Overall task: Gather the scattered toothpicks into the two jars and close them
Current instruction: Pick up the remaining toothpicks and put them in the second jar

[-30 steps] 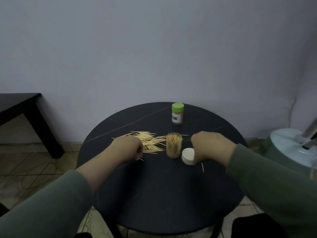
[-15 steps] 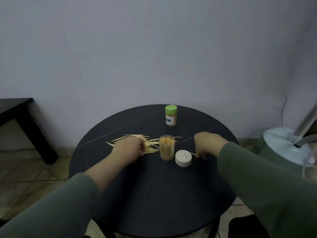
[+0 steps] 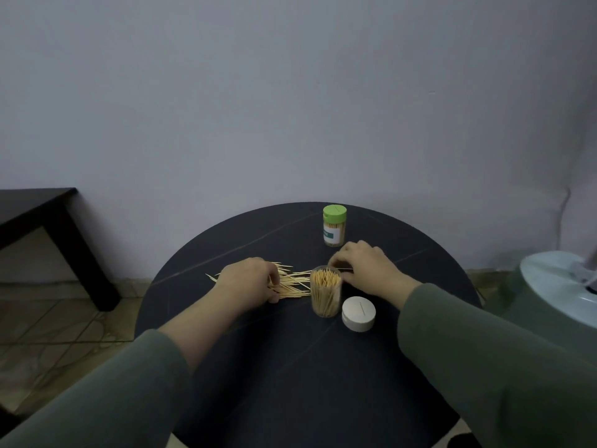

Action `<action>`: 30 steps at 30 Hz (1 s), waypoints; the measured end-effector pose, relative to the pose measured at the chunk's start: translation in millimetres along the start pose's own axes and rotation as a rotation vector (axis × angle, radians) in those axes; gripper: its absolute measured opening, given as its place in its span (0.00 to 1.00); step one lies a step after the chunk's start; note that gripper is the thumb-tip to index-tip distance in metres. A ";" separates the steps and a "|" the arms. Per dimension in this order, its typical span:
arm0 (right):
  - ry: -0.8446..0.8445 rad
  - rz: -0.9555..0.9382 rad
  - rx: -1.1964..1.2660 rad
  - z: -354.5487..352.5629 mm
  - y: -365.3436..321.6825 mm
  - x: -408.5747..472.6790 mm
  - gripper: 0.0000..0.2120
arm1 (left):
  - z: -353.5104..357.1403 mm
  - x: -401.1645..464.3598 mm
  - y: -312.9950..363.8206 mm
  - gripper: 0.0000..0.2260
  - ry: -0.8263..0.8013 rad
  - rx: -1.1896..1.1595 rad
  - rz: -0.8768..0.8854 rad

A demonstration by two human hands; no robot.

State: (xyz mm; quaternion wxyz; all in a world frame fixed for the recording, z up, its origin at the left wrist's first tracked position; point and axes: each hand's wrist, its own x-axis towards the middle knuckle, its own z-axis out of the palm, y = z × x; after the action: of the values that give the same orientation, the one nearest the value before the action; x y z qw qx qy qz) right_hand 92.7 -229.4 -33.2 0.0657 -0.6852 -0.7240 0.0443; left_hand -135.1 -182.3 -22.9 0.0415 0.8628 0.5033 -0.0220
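Bare dark tabletop (image 3: pixel 290 367) across the whole near half, between the two sleeves: wide room to pass there. Centre crowded: open clear jar (image 3: pixel 325 294) upright, packed with toothpicks, white lid (image 3: pixel 359 313) just beside it on the right, near touching. Loose toothpick pile (image 3: pixel 292 282) spread left of the jar, partly under the left hand (image 3: pixel 250 282). Right hand (image 3: pixel 365 268) close behind the jar, blocking the gap toward the green-lidded jar (image 3: pixel 334 225) at the far edge. Open tabletop on the far left and far right rims. Off the tabletop: dark side table (image 3: pixel 48 218) on the left, pale round appliance base (image 3: pixel 555 286) close on the right.
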 end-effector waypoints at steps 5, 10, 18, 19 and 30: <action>-0.040 0.014 0.038 7.1 -5.3 16.6 0.19 | -1.3 7.0 -2.5 0.14 -0.001 0.020 0.004; -0.045 -0.025 0.075 9.5 -8.8 33.2 0.14 | 1.2 16.4 -1.6 0.17 -0.005 0.057 0.023; -0.152 -0.051 0.129 15.7 -3.7 53.3 0.24 | 6.4 23.2 -2.0 0.21 -0.004 0.075 0.006; -0.154 -0.061 0.140 15.8 -4.5 54.0 0.24 | 6.8 23.1 -2.1 0.21 -0.006 0.072 0.005; -0.077 -0.189 -0.011 10.3 -7.9 44.3 0.13 | 4.2 24.4 4.2 0.14 0.010 0.093 0.063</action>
State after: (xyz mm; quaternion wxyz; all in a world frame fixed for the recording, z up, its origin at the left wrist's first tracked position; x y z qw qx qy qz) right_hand 80.9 -185.4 -40.6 0.0377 -0.6118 -0.7878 0.0601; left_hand -119.5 -163.6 -28.8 -0.0003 0.8794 0.4744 -0.0396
